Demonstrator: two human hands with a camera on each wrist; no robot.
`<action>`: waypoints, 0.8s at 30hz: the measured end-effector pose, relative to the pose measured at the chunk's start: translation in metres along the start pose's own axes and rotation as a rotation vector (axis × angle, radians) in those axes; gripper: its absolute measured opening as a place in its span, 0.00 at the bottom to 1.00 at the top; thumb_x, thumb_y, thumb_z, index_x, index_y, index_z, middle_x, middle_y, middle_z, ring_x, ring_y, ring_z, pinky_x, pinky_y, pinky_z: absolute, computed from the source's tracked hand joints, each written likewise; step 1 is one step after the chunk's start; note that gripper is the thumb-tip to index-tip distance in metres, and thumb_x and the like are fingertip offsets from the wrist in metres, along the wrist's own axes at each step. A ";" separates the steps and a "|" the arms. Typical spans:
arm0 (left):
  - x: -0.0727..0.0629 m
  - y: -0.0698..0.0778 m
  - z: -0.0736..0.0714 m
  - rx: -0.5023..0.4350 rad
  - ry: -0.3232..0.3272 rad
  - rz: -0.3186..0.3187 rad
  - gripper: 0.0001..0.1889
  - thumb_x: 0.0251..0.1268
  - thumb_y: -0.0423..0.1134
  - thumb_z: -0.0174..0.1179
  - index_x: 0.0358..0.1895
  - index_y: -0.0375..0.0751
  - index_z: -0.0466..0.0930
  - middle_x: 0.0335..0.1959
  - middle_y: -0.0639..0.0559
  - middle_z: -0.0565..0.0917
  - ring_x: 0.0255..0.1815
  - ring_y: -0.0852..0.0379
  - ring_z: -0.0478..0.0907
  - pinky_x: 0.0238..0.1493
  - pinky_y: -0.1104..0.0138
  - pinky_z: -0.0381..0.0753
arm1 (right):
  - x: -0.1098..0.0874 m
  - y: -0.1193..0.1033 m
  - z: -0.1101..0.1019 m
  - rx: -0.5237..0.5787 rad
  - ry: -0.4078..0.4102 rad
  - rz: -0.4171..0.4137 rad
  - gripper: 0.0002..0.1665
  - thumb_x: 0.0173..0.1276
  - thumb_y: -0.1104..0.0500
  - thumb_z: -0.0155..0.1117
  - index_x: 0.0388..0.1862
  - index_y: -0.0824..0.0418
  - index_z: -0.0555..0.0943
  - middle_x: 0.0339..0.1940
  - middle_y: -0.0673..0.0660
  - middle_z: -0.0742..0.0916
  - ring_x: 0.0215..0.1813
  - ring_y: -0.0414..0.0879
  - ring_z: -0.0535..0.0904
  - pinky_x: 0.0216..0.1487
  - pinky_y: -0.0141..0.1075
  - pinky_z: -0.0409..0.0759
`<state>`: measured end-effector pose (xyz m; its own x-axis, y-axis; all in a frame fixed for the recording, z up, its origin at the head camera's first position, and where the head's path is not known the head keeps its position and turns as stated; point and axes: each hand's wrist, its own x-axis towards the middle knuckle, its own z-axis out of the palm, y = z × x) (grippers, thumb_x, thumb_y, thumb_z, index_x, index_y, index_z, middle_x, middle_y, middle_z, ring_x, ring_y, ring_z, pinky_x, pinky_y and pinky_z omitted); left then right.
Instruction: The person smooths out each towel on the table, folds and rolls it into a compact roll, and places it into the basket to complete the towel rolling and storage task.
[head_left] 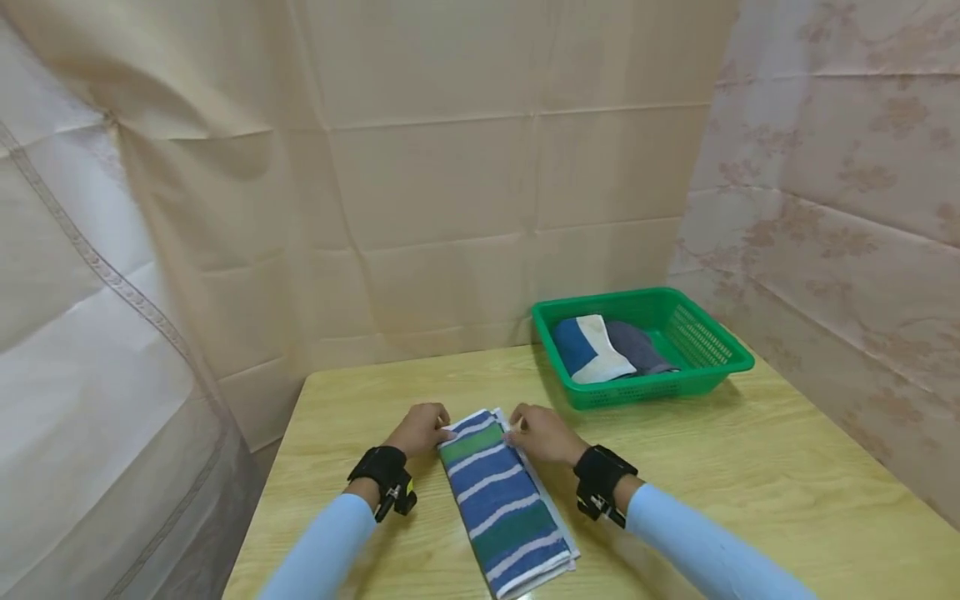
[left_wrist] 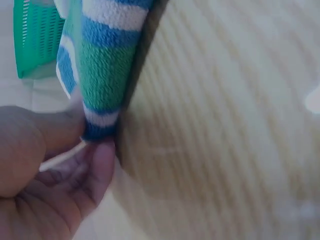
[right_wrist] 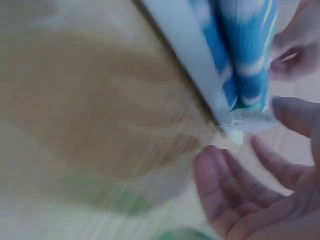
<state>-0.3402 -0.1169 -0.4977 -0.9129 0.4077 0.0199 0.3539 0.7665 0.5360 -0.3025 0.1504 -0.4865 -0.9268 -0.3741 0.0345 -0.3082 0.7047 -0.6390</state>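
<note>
A folded terry towel (head_left: 501, 492) with blue, green and white stripes lies lengthwise on the wooden table. My left hand (head_left: 420, 429) pinches its far left corner. In the left wrist view, the thumb and fingers (left_wrist: 102, 162) meet at the narrow striped end. At the far right corner is my right hand (head_left: 546, 433). The right wrist view shows its thumb (right_wrist: 295, 115) beside the towel's white edge and its fingers (right_wrist: 212, 172) spread apart below. Folded layers of the towel (right_wrist: 245, 55) show there, with a pale layer along one side.
A green plastic basket (head_left: 701, 379) stands at the back right of the table (head_left: 750, 483). Inside are a blue-and-white folded cloth (head_left: 596, 350) and a dark grey cloth (head_left: 637, 346). Beige curtains (head_left: 435, 183) hang behind, with a floral one (head_left: 840, 217) at right.
</note>
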 end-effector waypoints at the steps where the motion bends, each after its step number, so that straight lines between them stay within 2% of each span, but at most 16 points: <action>1: -0.001 0.000 0.001 -0.019 -0.005 0.020 0.13 0.67 0.34 0.70 0.48 0.29 0.84 0.42 0.41 0.85 0.44 0.44 0.82 0.46 0.54 0.82 | 0.012 0.000 0.003 0.019 0.010 -0.003 0.17 0.75 0.53 0.68 0.52 0.65 0.81 0.40 0.59 0.86 0.41 0.51 0.83 0.39 0.44 0.81; 3: -0.002 0.001 0.003 -0.037 -0.019 0.047 0.14 0.66 0.35 0.71 0.50 0.29 0.84 0.42 0.42 0.85 0.44 0.45 0.82 0.47 0.53 0.82 | 0.030 0.000 0.007 0.058 0.004 0.008 0.25 0.74 0.56 0.68 0.64 0.68 0.77 0.49 0.64 0.86 0.50 0.57 0.83 0.47 0.48 0.82; 4: -0.002 0.001 0.004 -0.045 -0.023 0.054 0.15 0.66 0.34 0.71 0.50 0.29 0.85 0.42 0.42 0.85 0.44 0.45 0.81 0.47 0.53 0.82 | 0.037 0.000 0.009 0.064 -0.007 0.024 0.29 0.74 0.56 0.69 0.68 0.68 0.75 0.51 0.66 0.86 0.51 0.59 0.83 0.48 0.49 0.82; 6: -0.003 0.000 0.004 -0.052 -0.025 0.064 0.15 0.64 0.33 0.72 0.50 0.29 0.85 0.42 0.42 0.85 0.44 0.45 0.81 0.48 0.52 0.82 | 0.048 0.001 0.012 0.049 -0.036 0.054 0.32 0.72 0.58 0.71 0.70 0.69 0.74 0.55 0.67 0.85 0.55 0.61 0.82 0.51 0.50 0.81; 8: -0.003 -0.002 0.003 -0.046 -0.024 0.071 0.14 0.64 0.33 0.72 0.50 0.29 0.85 0.41 0.43 0.85 0.43 0.47 0.81 0.47 0.54 0.82 | 0.056 0.002 0.014 0.053 -0.063 0.075 0.31 0.69 0.61 0.74 0.67 0.71 0.76 0.55 0.67 0.85 0.51 0.59 0.83 0.49 0.48 0.81; 9: -0.004 -0.003 0.002 -0.047 -0.022 0.073 0.14 0.63 0.32 0.72 0.49 0.29 0.86 0.40 0.44 0.85 0.42 0.48 0.80 0.46 0.54 0.82 | 0.059 0.003 0.015 0.057 -0.073 0.087 0.28 0.67 0.62 0.75 0.63 0.71 0.80 0.52 0.64 0.86 0.47 0.56 0.83 0.45 0.45 0.82; 12: -0.002 -0.002 0.003 -0.048 -0.022 0.088 0.10 0.64 0.30 0.72 0.46 0.31 0.88 0.37 0.47 0.85 0.38 0.52 0.78 0.42 0.58 0.80 | 0.059 0.005 0.013 0.134 -0.141 0.139 0.07 0.65 0.65 0.75 0.35 0.68 0.85 0.31 0.56 0.83 0.28 0.48 0.75 0.29 0.39 0.75; 14: -0.002 -0.002 0.003 -0.046 -0.009 0.095 0.06 0.64 0.28 0.71 0.42 0.33 0.88 0.34 0.49 0.84 0.35 0.54 0.76 0.40 0.60 0.79 | 0.058 0.003 0.009 0.188 -0.180 0.164 0.13 0.64 0.66 0.75 0.22 0.63 0.82 0.20 0.51 0.75 0.20 0.44 0.68 0.23 0.35 0.69; 16: -0.001 -0.002 0.003 -0.052 0.005 0.100 0.03 0.64 0.26 0.70 0.39 0.35 0.87 0.33 0.51 0.83 0.34 0.55 0.74 0.39 0.61 0.77 | 0.057 0.000 0.004 0.222 -0.219 0.175 0.17 0.66 0.65 0.73 0.17 0.61 0.81 0.16 0.50 0.73 0.16 0.43 0.66 0.20 0.34 0.68; 19: 0.000 -0.003 0.003 -0.060 0.022 0.097 0.05 0.65 0.26 0.69 0.36 0.38 0.84 0.32 0.53 0.81 0.34 0.55 0.73 0.38 0.62 0.76 | 0.055 -0.004 0.000 0.249 -0.218 0.189 0.10 0.68 0.62 0.71 0.25 0.62 0.89 0.20 0.50 0.83 0.18 0.41 0.74 0.22 0.33 0.75; 21: 0.001 -0.003 0.004 -0.062 0.016 0.097 0.06 0.66 0.27 0.69 0.37 0.40 0.82 0.33 0.53 0.80 0.34 0.55 0.73 0.38 0.61 0.76 | 0.054 -0.003 -0.001 0.250 -0.204 0.197 0.07 0.70 0.62 0.71 0.32 0.63 0.91 0.23 0.52 0.86 0.20 0.42 0.75 0.23 0.33 0.75; 24: 0.001 -0.002 0.004 -0.075 -0.009 0.078 0.06 0.67 0.29 0.69 0.42 0.40 0.81 0.36 0.51 0.81 0.37 0.54 0.76 0.41 0.60 0.78 | 0.056 0.003 0.001 0.226 -0.184 0.199 0.02 0.66 0.65 0.73 0.35 0.64 0.91 0.21 0.53 0.85 0.18 0.42 0.72 0.22 0.33 0.70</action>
<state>-0.3408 -0.1162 -0.5019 -0.8812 0.4694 0.0562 0.4073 0.6934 0.5944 -0.3553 0.1309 -0.4871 -0.9033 -0.3596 -0.2340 -0.0509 0.6314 -0.7738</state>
